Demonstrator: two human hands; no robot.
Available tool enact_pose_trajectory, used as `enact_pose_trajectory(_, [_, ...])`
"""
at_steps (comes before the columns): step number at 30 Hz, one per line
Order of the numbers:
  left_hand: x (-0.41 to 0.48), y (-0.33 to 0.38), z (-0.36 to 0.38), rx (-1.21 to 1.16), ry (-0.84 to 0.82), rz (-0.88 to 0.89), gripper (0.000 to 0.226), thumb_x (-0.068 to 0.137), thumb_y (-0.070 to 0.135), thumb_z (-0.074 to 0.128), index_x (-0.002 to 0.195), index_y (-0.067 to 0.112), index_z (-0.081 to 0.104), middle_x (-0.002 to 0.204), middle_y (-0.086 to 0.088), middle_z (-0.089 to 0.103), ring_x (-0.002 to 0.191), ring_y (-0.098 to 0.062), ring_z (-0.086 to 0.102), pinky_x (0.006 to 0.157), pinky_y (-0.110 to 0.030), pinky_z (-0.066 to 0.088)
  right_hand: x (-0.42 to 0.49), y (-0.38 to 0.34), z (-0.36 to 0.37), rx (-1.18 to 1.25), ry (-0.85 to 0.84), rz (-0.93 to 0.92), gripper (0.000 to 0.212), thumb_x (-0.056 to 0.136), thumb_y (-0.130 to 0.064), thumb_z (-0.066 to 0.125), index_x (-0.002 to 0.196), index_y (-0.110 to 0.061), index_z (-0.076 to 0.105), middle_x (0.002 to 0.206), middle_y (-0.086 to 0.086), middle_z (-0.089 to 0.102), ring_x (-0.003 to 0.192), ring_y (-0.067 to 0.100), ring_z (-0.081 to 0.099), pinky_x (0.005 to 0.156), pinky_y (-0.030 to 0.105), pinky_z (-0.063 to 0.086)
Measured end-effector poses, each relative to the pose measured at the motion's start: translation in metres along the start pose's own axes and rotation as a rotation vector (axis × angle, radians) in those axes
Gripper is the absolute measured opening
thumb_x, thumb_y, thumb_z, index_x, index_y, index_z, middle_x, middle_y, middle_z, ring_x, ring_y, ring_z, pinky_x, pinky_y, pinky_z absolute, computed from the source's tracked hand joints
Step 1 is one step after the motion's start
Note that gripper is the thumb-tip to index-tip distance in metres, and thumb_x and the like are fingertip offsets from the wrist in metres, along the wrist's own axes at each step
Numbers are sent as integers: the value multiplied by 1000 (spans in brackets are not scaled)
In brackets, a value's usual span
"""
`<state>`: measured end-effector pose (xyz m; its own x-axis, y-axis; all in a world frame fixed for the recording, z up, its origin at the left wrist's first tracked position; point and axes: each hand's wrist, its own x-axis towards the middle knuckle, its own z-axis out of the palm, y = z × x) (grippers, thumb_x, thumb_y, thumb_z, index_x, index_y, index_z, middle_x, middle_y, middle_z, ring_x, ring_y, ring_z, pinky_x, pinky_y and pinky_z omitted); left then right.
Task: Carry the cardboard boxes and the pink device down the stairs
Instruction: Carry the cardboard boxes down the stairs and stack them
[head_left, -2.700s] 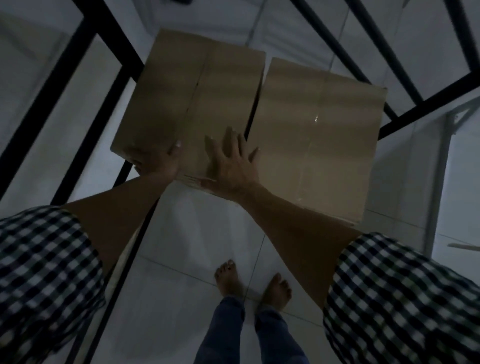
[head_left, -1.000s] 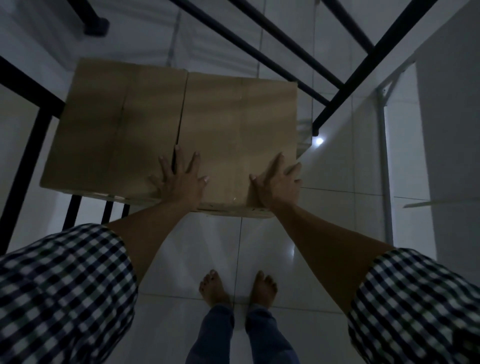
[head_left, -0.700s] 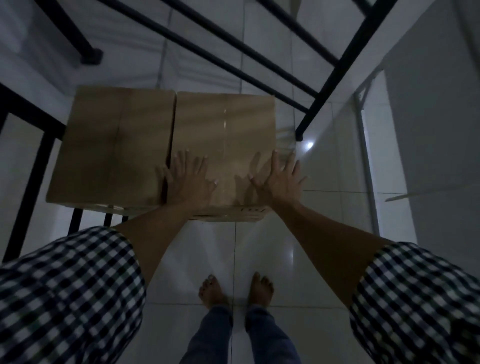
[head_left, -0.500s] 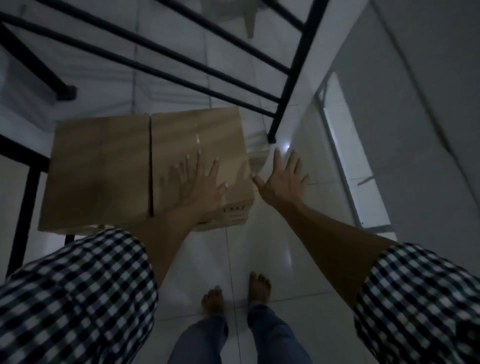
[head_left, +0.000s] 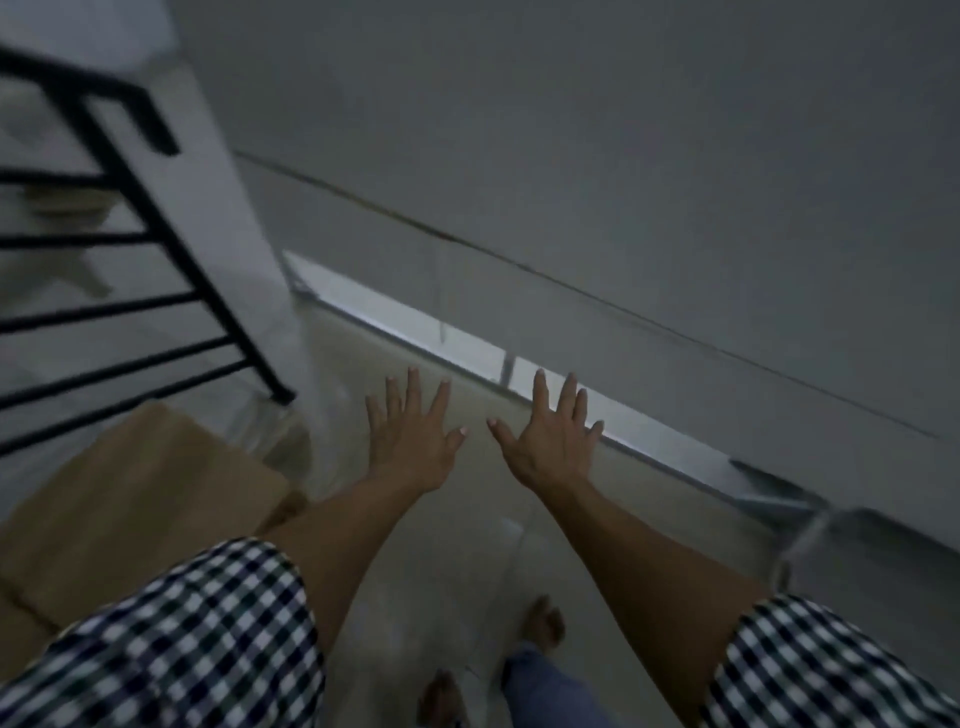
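Note:
The brown cardboard boxes (head_left: 135, 499) rest at the lower left, beside the black railing, partly hidden by my left sleeve. My left hand (head_left: 413, 434) hovers over the tiled floor to the right of the boxes, fingers spread, holding nothing. My right hand (head_left: 550, 439) is beside it, also spread and empty. Neither hand touches the boxes. No pink device is visible. The picture is dim and blurred.
A black metal railing (head_left: 135, 291) runs along the left. A grey wall (head_left: 623, 156) with a pale skirting strip (head_left: 467, 348) fills the right and top. My bare feet (head_left: 543, 623) stand on the glossy tiled floor (head_left: 467, 545).
Both hands have lifted off the boxes and now hang free with spread fingers. My view has swung right, so the boxes slid to the lower left and the wall fills the frame.

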<state>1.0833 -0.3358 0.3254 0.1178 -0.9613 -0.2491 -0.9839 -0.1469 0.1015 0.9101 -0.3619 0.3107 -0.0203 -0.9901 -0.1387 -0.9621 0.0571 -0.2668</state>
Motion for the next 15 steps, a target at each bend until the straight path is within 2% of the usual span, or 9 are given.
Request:
enact_pose_trajectory(6, [-46,176,23,81,-5,441,74,98,66,22,158,33,-7,164,-9,-22,151,-36,-16,118,-58,-7,-96,174,-55,94,141,434,96,88,-81,34,160,-30,-3,167,10,-15,153,32,-8,119,62,8])
enact_pose_trajectory(9, [-83,257,36,134,1,634,74,98,67,20,158,32,-6,165,-11,-16,151,-36,-16,119,-58,-8,-155,248,-72,115,216,622,95,87,-80,37,160,-30,2,168,10,-7,153,31,-3,118,61,9])
enact_pose_trajectory(15, [-203,423,76,204,-8,957,74,97,68,19,158,33,-2,166,-9,-13,151,-35,-14,119,-59,-8,-308,395,-95,193,346,956,96,86,-78,42,160,-28,7,167,11,-3,153,32,1,117,62,10])
